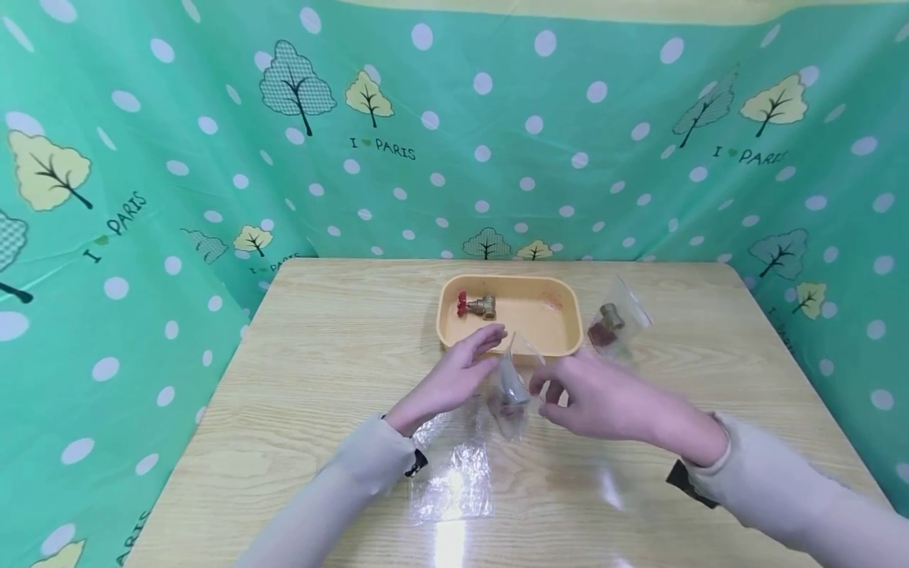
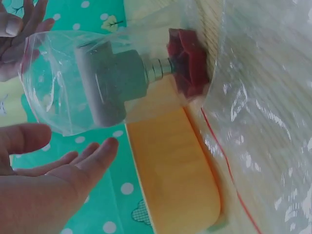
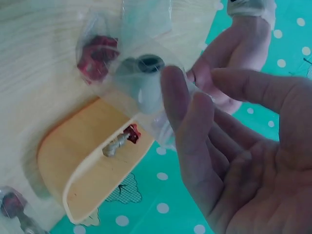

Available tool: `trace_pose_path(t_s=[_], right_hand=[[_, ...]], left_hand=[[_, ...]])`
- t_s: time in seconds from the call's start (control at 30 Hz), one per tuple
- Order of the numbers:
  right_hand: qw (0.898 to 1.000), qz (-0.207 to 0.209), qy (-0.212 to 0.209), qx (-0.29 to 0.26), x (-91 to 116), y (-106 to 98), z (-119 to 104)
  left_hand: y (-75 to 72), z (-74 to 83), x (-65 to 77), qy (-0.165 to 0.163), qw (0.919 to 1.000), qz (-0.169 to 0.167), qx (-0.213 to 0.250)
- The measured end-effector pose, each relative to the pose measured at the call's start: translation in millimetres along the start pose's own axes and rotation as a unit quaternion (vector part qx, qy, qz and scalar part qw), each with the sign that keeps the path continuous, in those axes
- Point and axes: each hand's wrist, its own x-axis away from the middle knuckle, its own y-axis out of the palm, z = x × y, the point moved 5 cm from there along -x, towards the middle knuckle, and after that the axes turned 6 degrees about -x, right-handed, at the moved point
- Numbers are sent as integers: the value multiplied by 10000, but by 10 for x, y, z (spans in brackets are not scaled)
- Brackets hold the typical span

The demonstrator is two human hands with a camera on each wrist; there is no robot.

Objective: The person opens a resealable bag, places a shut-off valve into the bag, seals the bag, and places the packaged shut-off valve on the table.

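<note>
A clear zip bag [image 2: 56, 92] stands on the table between the two hands, its mouth at the top. Inside it is a gate valve [image 2: 112, 83] with a grey body, its red handwheel [image 2: 189, 63] down at the tabletop. My left hand [image 1: 458, 375] is just left of the bag, fingers extended and thumb apart. On the other side, my right hand [image 1: 592, 394] has loosely bent fingers right at the bag's upper edge. In the right wrist view its thumb [image 3: 253, 87] and index finger stand apart, with the bag behind them.
A flat clear plastic bag [image 1: 450, 481] lies in front of the left hand. Behind the hands is a pale orange tray [image 1: 529, 315] holding a brass valve [image 1: 483, 307] with a red handwheel. Right of the tray sits another bagged valve [image 1: 609, 319]. A green dotted curtain [image 1: 511, 142] surrounds the table.
</note>
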Motion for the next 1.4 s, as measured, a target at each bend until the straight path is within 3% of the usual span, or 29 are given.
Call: trace_pose_path(t_s=[0.2,0.37,0.57,0.9,1.13,1.4], right_hand=[[9983,545,-175,-68,6,52,15],[9967,771,-167,-191,19,87,42],[9955,912,-164,-194,11,65,38],[9947,1021,120,6,90,-32,116],[9921,1254,51,-6,185,-119,258],[9868,1606,44,-191,312,-155,400]], left_hand=[[16,-15,-104,73,10000,32,-11],[25,-33,-148,24,10000,10,-72],[-37,-66,-140,-98,9992,385,109],[-74,-109,-54,-419,9929,1098,204],[-66,-73,64,-369,9915,1233,203],[16,44,195,-285,9913,1179,507]])
